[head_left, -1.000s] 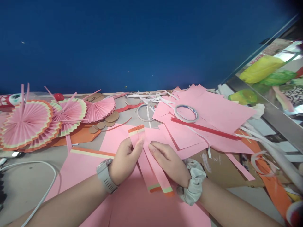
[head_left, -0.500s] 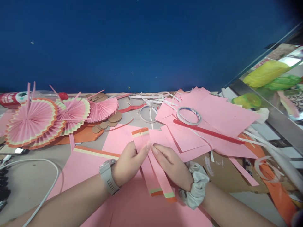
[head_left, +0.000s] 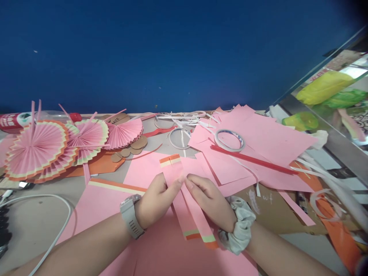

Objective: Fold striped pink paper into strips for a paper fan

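A folded pink paper strip (head_left: 176, 172) with orange and cream bands at both ends lies on pink sheets at the table's middle. My left hand (head_left: 156, 199), with a grey watch on the wrist, has its fingers pressed together on the strip's upper part. My right hand (head_left: 209, 201), a grey scrunchie on its wrist, presses fingertips on the strip beside the left fingers. The strip's lower pleats (head_left: 198, 226) fan out between my wrists.
Finished pink pleated fans (head_left: 37, 147) lie at the left with cardboard discs (head_left: 130, 147). A tape roll (head_left: 230, 140) and a red strip (head_left: 253, 161) rest on loose pink sheets (head_left: 264, 142). A white cable (head_left: 57, 222) curves at the near left. A blue wall stands behind the table.
My right fingertips slid up the strip to meet the left fingers. The view shifted slightly; the rest of the table is unchanged.
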`<action>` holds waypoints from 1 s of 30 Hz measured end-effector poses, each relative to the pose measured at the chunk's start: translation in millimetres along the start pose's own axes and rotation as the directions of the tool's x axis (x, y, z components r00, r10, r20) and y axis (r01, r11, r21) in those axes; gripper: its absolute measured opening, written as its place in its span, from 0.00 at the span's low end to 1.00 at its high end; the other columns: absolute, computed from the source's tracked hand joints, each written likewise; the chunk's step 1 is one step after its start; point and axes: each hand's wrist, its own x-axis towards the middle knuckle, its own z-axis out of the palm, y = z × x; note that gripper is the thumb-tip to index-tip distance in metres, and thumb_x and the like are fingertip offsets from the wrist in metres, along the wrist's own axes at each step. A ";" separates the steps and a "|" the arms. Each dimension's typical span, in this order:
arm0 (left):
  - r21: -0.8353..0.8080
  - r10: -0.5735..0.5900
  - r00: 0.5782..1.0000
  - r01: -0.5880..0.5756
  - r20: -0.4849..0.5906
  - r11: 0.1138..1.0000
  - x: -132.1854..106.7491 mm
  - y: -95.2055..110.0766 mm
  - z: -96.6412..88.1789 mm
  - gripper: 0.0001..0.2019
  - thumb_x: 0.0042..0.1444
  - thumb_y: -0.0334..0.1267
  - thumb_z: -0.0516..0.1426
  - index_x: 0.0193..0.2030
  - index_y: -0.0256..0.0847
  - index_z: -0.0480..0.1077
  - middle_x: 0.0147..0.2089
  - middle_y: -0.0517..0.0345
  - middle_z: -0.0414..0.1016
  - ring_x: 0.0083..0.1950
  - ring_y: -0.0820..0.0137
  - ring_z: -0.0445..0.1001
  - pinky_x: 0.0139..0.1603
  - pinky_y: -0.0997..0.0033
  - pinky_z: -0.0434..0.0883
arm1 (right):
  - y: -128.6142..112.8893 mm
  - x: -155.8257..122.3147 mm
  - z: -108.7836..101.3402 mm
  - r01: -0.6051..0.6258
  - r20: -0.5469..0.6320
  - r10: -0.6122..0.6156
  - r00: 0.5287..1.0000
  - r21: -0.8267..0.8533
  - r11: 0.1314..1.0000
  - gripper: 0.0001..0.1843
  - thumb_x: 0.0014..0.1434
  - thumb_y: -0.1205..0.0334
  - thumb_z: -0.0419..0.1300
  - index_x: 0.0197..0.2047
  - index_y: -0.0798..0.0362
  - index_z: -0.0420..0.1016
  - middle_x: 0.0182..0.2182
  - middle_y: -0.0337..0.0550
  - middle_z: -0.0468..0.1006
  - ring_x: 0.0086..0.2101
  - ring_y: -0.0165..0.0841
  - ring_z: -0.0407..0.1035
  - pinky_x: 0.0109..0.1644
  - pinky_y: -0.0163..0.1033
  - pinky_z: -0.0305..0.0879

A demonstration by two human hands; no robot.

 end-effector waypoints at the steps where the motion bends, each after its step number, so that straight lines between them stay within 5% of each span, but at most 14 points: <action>1: 0.001 0.001 1.000 -0.001 0.005 1.000 0.0 0.1 -0.1 0.16 0.61 0.44 0.47 0.29 0.36 0.66 0.25 0.61 0.66 0.28 0.72 0.64 0.30 0.73 0.65 | 0.3 -0.1 -0.1 0.005 -0.002 -0.005 1.000 -0.001 1.000 0.18 0.64 0.59 0.44 0.23 0.51 0.46 0.20 0.32 0.48 0.22 0.26 0.44 0.25 0.34 0.46; 5: 0.002 0.018 1.000 -0.018 0.024 1.000 0.9 1.8 0.1 0.14 0.62 0.44 0.47 0.31 0.37 0.66 0.30 0.59 0.68 0.34 0.70 0.66 0.37 0.72 0.66 | 1.0 -0.3 -0.7 0.030 -0.003 -0.029 1.000 0.010 1.000 0.18 0.65 0.60 0.44 0.23 0.51 0.46 0.21 0.32 0.48 0.23 0.26 0.44 0.25 0.34 0.46; 16: 0.060 -0.012 0.997 0.008 0.075 0.998 -1.7 -1.5 1.6 0.19 0.61 0.47 0.47 0.24 0.37 0.61 0.21 0.64 0.56 0.24 0.75 0.56 0.25 0.76 0.59 | -6.0 0.8 -2.1 0.026 -0.078 -0.023 0.997 0.032 0.999 0.18 0.65 0.58 0.44 0.23 0.51 0.47 0.21 0.32 0.49 0.22 0.26 0.46 0.25 0.33 0.48; 30: 0.083 -0.004 0.998 -0.001 0.064 0.997 -4.3 2.1 5.8 0.21 0.59 0.50 0.47 0.23 0.37 0.64 0.21 0.61 0.62 0.25 0.73 0.61 0.25 0.75 0.61 | -2.2 1.0 -1.1 0.058 -0.094 -0.057 0.994 0.009 0.998 0.17 0.64 0.61 0.43 0.23 0.51 0.48 0.21 0.32 0.51 0.22 0.27 0.48 0.25 0.33 0.49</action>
